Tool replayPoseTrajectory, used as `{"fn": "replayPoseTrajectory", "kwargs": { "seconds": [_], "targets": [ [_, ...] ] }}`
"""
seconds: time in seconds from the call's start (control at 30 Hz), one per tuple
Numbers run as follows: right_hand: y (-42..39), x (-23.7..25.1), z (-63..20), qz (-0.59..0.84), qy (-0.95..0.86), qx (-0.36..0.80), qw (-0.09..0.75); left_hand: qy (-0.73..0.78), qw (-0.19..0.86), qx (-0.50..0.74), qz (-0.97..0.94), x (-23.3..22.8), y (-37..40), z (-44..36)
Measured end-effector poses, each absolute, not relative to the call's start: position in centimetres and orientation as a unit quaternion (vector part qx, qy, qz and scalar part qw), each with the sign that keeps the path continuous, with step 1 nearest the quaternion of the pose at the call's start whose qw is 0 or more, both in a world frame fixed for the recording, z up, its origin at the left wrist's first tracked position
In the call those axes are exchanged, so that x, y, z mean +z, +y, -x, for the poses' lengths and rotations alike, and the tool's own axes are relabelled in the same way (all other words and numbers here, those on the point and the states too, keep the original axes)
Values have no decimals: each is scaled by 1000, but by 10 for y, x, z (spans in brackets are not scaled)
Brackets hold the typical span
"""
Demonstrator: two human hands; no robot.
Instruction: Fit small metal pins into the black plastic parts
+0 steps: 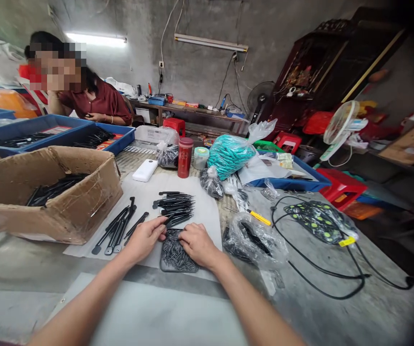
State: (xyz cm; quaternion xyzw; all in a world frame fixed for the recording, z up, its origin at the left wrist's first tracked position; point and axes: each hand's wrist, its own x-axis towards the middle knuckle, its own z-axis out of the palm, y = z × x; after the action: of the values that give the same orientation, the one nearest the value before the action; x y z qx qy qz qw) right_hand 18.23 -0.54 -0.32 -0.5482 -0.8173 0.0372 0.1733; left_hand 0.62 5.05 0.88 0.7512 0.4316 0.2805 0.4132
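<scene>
My left hand point(147, 239) is closed, thumb and fingers meeting at the near end of a slim black stick-like part point(175, 222). Just beyond it lies a pile of similar black parts point(178, 204), thin tips pointing right. A small clear tray point(161, 263) full of short grey metal pins or screws sits between my hands. My right hand point(199, 244) bends its fingers down over the tray's right side; whatever those fingertips pinch is hidden. More long black parts point(115, 230) lie to the left on a white sheet point(145, 192).
A worn cardboard box point(84, 211) with black parts stands left, blue trays point(120, 139) behind it. Ahead are a red bottle point(185, 158), a white power bank point(145, 170) and a bag of teal pieces point(230, 156). Rightward lie a yellow knife point(260, 217) and cables point(322, 274). A person point(99, 103) sits opposite.
</scene>
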Motion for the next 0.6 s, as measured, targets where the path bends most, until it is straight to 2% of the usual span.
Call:
{"fn": "replayPoseTrajectory", "kwargs": {
  "seconds": [0.37, 0.6],
  "targets": [
    [-7, 11, -173, 546, -835, 18, 63, 429, 397, 285, -760, 11, 49, -4],
    [-10, 12, -174, 562, -824, 27, 68, 431, 376, 279, -772, 9, 49, -4]
  ]
}}
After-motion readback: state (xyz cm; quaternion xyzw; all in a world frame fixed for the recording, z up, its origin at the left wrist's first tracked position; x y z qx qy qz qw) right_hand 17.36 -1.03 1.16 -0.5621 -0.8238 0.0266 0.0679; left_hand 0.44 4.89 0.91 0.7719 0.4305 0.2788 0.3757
